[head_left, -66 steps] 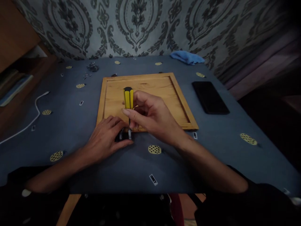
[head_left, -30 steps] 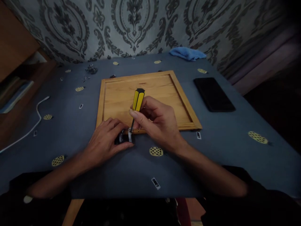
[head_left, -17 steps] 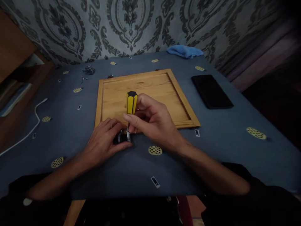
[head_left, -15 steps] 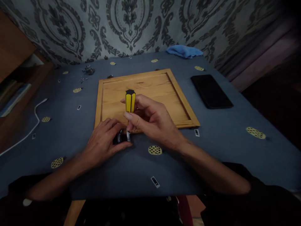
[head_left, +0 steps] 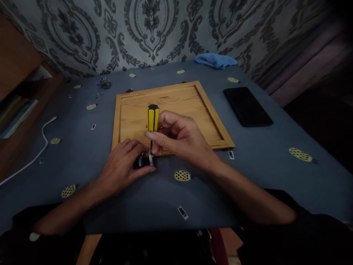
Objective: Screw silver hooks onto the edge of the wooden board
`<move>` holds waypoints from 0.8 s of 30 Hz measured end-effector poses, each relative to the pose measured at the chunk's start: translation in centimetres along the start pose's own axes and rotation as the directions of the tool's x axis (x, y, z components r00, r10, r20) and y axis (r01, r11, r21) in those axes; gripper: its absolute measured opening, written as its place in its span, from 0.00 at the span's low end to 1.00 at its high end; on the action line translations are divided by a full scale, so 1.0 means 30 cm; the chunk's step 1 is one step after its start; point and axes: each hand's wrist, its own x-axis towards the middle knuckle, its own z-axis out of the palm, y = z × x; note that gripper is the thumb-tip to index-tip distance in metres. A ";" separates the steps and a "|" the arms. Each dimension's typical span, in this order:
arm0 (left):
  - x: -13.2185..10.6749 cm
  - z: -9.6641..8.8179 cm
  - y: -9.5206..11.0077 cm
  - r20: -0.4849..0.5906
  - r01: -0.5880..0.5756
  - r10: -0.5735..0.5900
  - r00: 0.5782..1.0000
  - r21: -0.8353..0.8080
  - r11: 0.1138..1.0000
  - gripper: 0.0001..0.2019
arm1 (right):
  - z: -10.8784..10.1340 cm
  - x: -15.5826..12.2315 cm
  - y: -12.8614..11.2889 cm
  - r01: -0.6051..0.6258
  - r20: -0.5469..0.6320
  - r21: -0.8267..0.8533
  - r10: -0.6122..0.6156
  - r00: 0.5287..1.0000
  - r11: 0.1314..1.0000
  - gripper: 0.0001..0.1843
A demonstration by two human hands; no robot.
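Screwdriver upright, pinched in your right hand, tip at the metal fitting your left hand clasps by the board; seemingly a turning step, wanting steady pressure next

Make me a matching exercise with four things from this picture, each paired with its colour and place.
1. screwdriver
2. cloth
3. flat device
4. cable

A. white, left of the wooden panel
B. black, right of the panel
C. blue, near the patterned wall
D. yellow and black, in the right hand

Pairs: 1-D; 2-C; 3-B; 4-A
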 end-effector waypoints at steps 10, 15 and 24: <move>0.000 -0.001 0.001 -0.019 -0.035 0.035 0.999 -0.010 0.999 0.23 | 0.009 -0.015 0.004 0.024 -0.088 -0.058 -0.029 0.996 0.998 0.23; -0.002 0.001 -0.002 -0.028 -0.042 0.041 0.999 -0.018 0.999 0.25 | 0.007 -0.012 -0.001 0.012 -0.042 -0.039 -0.014 0.999 0.999 0.20; -0.004 0.006 -0.002 -0.032 -0.027 0.026 0.999 -0.030 0.999 0.24 | -0.001 -0.012 0.005 0.048 -0.032 -0.105 -0.051 0.998 0.993 0.18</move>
